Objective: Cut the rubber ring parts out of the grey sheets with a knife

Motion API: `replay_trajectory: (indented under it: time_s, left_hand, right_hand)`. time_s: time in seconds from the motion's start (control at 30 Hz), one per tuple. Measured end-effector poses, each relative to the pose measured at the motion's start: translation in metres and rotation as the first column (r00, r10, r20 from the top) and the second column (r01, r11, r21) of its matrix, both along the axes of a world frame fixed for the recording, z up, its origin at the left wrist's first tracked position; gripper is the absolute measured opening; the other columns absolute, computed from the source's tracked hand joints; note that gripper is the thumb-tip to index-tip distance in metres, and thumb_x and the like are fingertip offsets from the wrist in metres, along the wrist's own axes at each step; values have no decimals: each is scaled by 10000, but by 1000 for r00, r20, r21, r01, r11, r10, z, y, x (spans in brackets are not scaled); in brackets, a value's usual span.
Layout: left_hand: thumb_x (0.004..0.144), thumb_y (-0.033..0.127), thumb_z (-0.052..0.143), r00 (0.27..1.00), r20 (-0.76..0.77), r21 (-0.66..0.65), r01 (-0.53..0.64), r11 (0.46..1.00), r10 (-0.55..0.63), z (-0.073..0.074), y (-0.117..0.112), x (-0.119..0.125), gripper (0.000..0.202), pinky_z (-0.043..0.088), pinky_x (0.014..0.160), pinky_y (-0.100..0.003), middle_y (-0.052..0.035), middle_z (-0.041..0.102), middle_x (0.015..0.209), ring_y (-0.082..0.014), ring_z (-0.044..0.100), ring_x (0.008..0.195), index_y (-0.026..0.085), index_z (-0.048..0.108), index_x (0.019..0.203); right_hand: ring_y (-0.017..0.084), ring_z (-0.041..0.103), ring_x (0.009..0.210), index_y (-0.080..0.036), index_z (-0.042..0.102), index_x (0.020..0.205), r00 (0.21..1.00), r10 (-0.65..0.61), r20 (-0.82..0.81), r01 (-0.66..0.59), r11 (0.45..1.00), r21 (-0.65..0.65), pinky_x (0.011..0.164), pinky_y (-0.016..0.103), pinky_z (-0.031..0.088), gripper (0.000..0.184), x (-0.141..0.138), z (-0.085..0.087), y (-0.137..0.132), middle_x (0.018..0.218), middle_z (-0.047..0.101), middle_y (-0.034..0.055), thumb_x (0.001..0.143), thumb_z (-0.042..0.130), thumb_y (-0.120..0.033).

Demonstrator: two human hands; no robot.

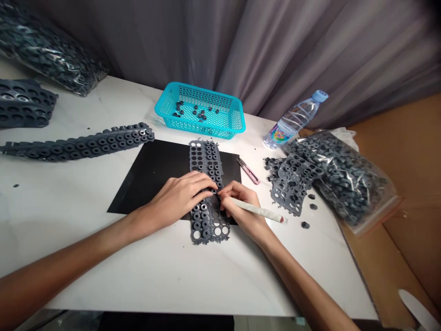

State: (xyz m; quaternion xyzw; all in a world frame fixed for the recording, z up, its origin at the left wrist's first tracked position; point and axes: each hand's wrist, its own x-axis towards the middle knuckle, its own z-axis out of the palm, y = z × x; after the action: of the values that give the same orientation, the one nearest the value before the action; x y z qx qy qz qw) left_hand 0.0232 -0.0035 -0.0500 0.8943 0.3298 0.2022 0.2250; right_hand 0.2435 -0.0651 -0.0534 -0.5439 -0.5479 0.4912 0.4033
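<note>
A dark grey moulded rubber sheet point(206, 220) with rows of round rings and punched-out holes lies lengthwise on a black mat point(138, 184). Across its middle rests my left hand point(179, 195), thumb and fingertips closed in on a ring there. My right hand point(243, 204) grips a slim pen-like tool point(258, 210) with a pale wrapped handle and a reddish end. The tool's tip points at the same ring, between the two hands; my fingers hide the tip itself. A pink-handled cutter point(248, 171) lies on the mat's right edge.
A turquoise basket point(203, 128) behind the mat holds several small dark pieces. A water bottle point(292, 120), a punched rubber sheet point(292, 184) and a filled plastic bag point(347, 179) stand right. Left lie a long rubber strip point(79, 145), another sheet point(25, 103) and a large bag point(51, 55).
</note>
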Motion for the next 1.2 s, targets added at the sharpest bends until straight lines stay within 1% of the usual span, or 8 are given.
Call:
replay_trajectory:
  time_s: [0.17, 0.33, 0.43, 0.57, 0.63, 0.73, 0.97, 1.2]
  left_hand:
    - [1118, 334, 553, 999, -39, 44, 1, 999, 1, 2, 0, 1, 175, 513, 914, -271, 17, 739, 1272, -181, 658, 1236, 269, 677, 1222]
    - [1105, 296, 576, 996, -93, 175, 18, 984, -2, 3, -4, 2, 166, 509, 843, -273, -9, 749, 1262, -206, 676, 1198, 232, 699, 1197]
    - [1105, 254, 566, 1000, -24, 199, 13, 980, -9, 1, -5, 5, 165, 505, 820, -275, 2, 776, 1187, -199, 708, 1135, 222, 727, 1114]
    - [1066, 247, 645, 972, 211, 31, -109, 994, 100, -4, -6, 11, 113, 511, 876, -255, 38, 792, 1079, -144, 741, 975, 234, 746, 1016]
    - [1039, 255, 690, 951, 249, -69, -170, 983, 182, -4, -6, 13, 82, 509, 891, -249, 53, 788, 1066, -134, 741, 948, 244, 750, 986]
    - [1035, 284, 696, 957, 198, -126, -190, 974, 212, -2, -6, 12, 75, 501, 891, -256, 63, 782, 1088, -140, 740, 977, 262, 752, 991]
    - [1103, 377, 574, 997, 5, -91, -80, 993, 81, 8, -2, 3, 176, 499, 888, -268, 54, 754, 1226, -169, 712, 1148, 308, 729, 1148]
    - [1102, 388, 579, 999, -39, -7, -27, 1000, 26, 7, -2, -1, 235, 528, 882, -268, 17, 727, 1293, -189, 692, 1198, 302, 691, 1289]
  right_hand:
    - [118, 542, 571, -203, 643, 894, 1000, 7, 11, -7, 1000, 7, 533, 232, 397, 28, -1, -1, 1, 700, 636, -34, 912, 625, -189]
    - [118, 504, 601, -207, 628, 864, 996, 5, 89, -9, 999, 45, 556, 246, 354, 62, -3, 0, -1, 706, 596, -41, 923, 613, -197]
    - [116, 440, 613, -206, 623, 846, 984, -6, 177, -10, 996, 88, 556, 257, 307, 96, -5, 2, -3, 688, 545, -50, 940, 611, -219]
    - [113, 395, 611, -206, 601, 815, 972, -8, 235, -20, 993, 116, 546, 269, 269, 129, -7, 4, -5, 676, 505, -58, 942, 612, -224]
    - [113, 400, 611, -206, 598, 811, 971, -13, 238, -18, 992, 127, 546, 269, 272, 129, -7, 4, -5, 683, 515, -56, 937, 616, -221]
    - [113, 435, 619, -206, 615, 824, 976, -19, 216, -7, 993, 119, 555, 259, 302, 109, -6, 2, -5, 696, 544, -51, 933, 622, -209]
    - [102, 523, 532, -215, 634, 940, 997, -36, -62, 35, 999, -15, 495, 213, 395, 14, 0, -2, -1, 725, 656, -36, 939, 621, -210]
    - [98, 528, 535, -220, 636, 985, 1000, -19, -14, 19, 1000, 15, 469, 191, 401, 157, 11, 6, 0, 706, 626, -40, 1005, 691, -365]
